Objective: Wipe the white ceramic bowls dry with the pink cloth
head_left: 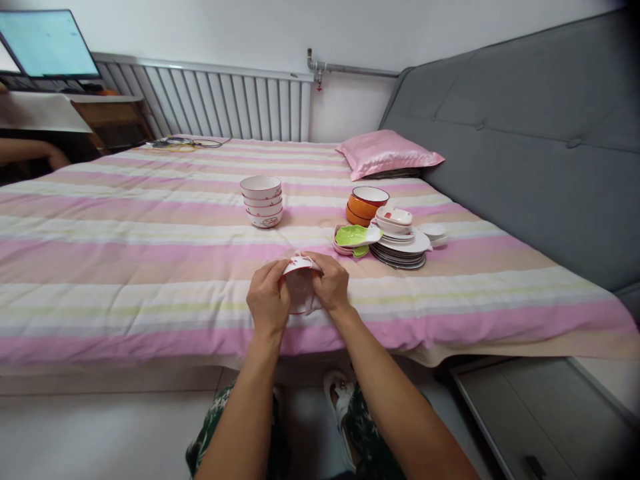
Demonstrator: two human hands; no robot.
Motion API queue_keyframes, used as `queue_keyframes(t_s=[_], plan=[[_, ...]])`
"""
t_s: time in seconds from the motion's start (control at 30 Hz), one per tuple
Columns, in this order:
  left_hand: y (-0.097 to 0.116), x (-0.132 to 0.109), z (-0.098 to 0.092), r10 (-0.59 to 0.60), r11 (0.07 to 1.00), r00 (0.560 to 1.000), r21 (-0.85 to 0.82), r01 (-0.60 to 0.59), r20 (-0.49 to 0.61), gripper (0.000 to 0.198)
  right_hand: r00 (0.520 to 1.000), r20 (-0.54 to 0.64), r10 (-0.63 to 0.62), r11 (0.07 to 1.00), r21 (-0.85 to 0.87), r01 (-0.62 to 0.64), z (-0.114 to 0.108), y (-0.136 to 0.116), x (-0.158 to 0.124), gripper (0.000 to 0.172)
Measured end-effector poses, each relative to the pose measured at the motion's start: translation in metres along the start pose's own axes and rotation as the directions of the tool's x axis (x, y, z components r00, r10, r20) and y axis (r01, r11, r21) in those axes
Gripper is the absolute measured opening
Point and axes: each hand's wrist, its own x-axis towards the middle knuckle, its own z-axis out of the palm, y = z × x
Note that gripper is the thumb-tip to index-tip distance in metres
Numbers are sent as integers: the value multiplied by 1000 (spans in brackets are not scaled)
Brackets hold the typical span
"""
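Above the near edge of the bed, a white bowl [301, 293] with a red rim and red pattern is tilted, its opening toward me. My left hand [269, 297] grips its left side, and my right hand [329, 279] has its fingers wrapped round the right side. Pale wrinkled material, perhaps a cloth, shows at the top by my fingers; I cannot make it out clearly. Beyond the hands stands a stack of several similar white bowls [263, 203] with red patterns.
To the right stand orange bowls [370, 203], green leaf-shaped dishes [353, 235], stacked plates [399, 257] and small white dishes [434, 232]. A pink pillow [387, 152] lies near the grey headboard [525, 113]. Cables [190, 143] lie at the far left. Another person's arm [30, 152] shows by the desk.
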Motion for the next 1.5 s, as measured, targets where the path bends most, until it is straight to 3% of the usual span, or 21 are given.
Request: queue_keyframes(t_s=[0.4,0.93,1.07,1.17,1.27,1.33,1.5], plan=[[2,0,2,-47,999,999,14,47,21,36,995,81,63,998,6,-64,-1,9,3,37],[2,1,3,-70,998,997,9,70,17,34,988,78,134,991,12,-135,0,10,1,46],[-1,0,2,-106,994,994,10,106,-26,36,988,88,130,991,21,-132,-1,12,1,47],[-2,0,0,-271,957,962,121,266,28,40,987,89,136,990,11,-138,0,14,1,48],[0,1,-2,-432,880,883,301,368,183,39,987,85,133,991,6,-134,0,15,1,46],[4,3,-4,-471,851,852,372,372,227,40,990,76,123,992,-3,-123,0,15,1,45],[9,4,-5,-483,826,846,437,356,224,42,998,47,47,998,-40,-45,-2,12,-1,42]])
